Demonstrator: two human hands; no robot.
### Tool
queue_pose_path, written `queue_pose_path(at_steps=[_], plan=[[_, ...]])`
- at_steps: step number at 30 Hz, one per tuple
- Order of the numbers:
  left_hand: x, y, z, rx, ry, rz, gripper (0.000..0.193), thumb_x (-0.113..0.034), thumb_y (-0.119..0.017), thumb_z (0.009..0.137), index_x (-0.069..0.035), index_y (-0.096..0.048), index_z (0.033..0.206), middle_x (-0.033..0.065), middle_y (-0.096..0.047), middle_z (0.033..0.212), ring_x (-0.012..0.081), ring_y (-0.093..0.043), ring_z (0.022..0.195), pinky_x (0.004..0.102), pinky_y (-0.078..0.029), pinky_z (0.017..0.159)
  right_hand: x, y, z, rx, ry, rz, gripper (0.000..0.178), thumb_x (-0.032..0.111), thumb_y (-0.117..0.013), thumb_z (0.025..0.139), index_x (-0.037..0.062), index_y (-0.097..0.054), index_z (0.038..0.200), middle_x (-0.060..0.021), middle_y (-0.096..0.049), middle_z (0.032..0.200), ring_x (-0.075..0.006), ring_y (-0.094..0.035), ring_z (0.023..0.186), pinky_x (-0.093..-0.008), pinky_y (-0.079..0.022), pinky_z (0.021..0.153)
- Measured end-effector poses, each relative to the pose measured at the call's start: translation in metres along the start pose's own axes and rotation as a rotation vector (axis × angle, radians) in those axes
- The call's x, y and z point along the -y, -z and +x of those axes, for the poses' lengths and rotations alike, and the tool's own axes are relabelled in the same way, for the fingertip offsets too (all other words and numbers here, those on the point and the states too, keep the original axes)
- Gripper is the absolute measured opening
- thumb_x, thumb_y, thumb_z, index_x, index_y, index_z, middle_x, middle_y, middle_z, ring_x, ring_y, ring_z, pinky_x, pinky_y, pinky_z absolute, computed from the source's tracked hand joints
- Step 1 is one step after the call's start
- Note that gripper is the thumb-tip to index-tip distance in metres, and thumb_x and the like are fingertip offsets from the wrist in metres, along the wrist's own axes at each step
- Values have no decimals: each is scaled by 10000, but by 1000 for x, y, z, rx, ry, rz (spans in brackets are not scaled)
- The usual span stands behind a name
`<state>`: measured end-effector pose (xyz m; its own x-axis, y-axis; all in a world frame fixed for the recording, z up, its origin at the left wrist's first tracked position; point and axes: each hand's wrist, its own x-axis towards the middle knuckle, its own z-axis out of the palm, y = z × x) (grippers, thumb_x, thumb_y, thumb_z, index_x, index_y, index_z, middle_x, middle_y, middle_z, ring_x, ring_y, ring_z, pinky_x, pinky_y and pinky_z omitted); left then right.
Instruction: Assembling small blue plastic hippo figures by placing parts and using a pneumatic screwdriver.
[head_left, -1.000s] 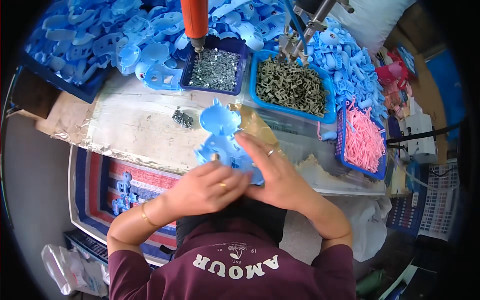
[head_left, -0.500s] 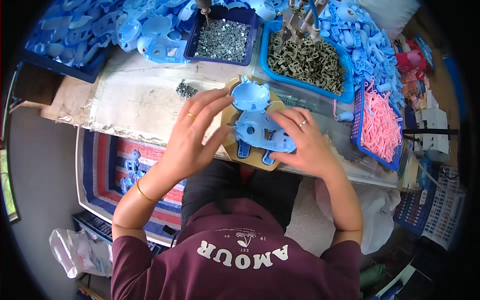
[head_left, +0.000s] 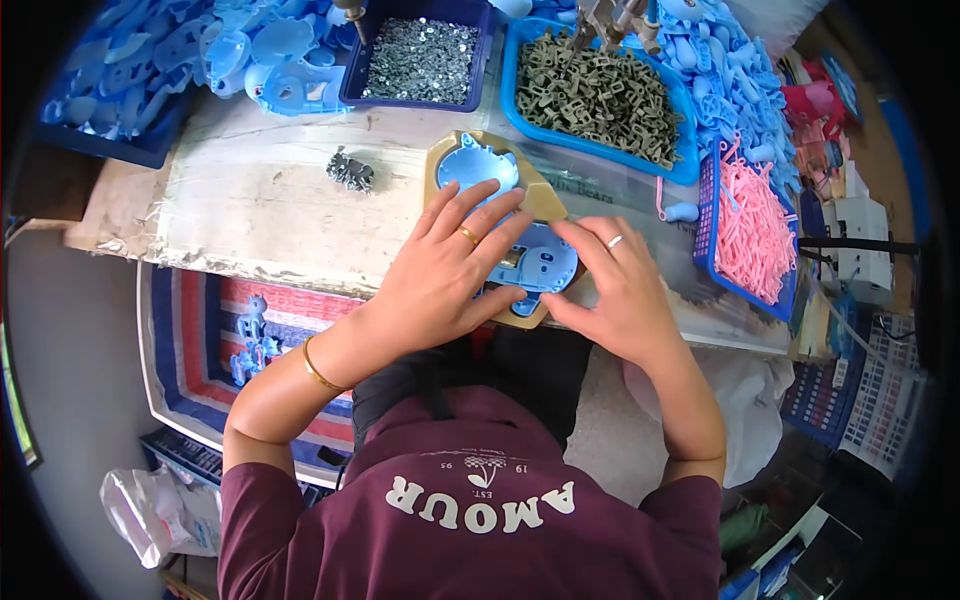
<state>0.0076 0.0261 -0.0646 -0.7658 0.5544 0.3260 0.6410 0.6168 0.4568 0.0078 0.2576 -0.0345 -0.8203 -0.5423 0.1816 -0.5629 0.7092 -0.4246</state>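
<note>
A tan jig point(head_left: 545, 200) lies at the table's near edge with light-blue plastic toy shells in it. The rounded head-shaped shell point(head_left: 478, 170) sits in its far part. The larger body shell point(head_left: 550, 262) lies nearer to me, partly hidden by my fingers. My left hand point(head_left: 445, 262) reaches over the left side of the body shell, fingers stretched out and thumb apart. At the shell's right end, my right hand point(head_left: 618, 285) holds its edge between thumb and fingers. A small cluster of dark metal-like pieces point(head_left: 350, 171) lies on the table left of the jig.
At the back stand a dark-blue tray point(head_left: 480, 98) of small shiny screws and a blue tray point(head_left: 512, 100) of grey-green clips. Tool heads point(head_left: 352, 12) hang above. Heaped blue parts point(head_left: 735, 110) and a basket of pink strips point(head_left: 752, 235) are rightward. Blue figures point(head_left: 252, 330) lie in a lined bin.
My left hand has moved rightward over the body shell and now covers much of it. My right hand stays at the shell's right end. The whole view has shifted slightly.
</note>
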Motion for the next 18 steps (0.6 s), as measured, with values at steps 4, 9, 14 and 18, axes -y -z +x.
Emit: queue_pose_path(at_steps=[4, 9, 14, 18], plan=[[-1, -5, 3, 4, -8, 13, 673, -346, -729, 809, -58, -493, 1370, 122, -466, 1439, 344, -397, 1355, 499, -288, 1148, 3, -4, 0, -37, 13, -120, 614, 236, -792, 668, 54, -600, 1222, -80, -591, 1120, -270, -566, 1008, -396, -410, 818], [-3, -7, 7, 6, -27, 40, 623, -310, -716, 821, -50, -517, 1350, 118, -494, 1414, 330, -435, 1325, 489, -307, 1136, 3, -8, -1, -65, -1, -162, 612, 238, -794, 650, 59, -607, 1205, -66, -594, 1082, -251, -567, 988, -393, -401, 802], [-6, -6, 7, 9, -33, 36, 616, -306, -722, 808, -49, -532, 1335, 109, -514, 1395, 312, -457, 1308, 470, -339, 1105, 10, -5, 1, -37, -12, -226, 610, 235, -794, 644, 64, -607, 1198, -60, -583, 1034, -245, -565, 969, -391, -395, 796], [-2, -8, 7, -19, -37, 69, 607, -308, -732, 792, -47, -550, 1309, 101, -530, 1378, 298, -474, 1293, 450, -369, 1074, 8, -4, 2, -15, -16, -208, 607, 231, -797, 647, 66, -599, 1197, -58, -572, 1026, -245, -561, 961, -392, -394, 800]])
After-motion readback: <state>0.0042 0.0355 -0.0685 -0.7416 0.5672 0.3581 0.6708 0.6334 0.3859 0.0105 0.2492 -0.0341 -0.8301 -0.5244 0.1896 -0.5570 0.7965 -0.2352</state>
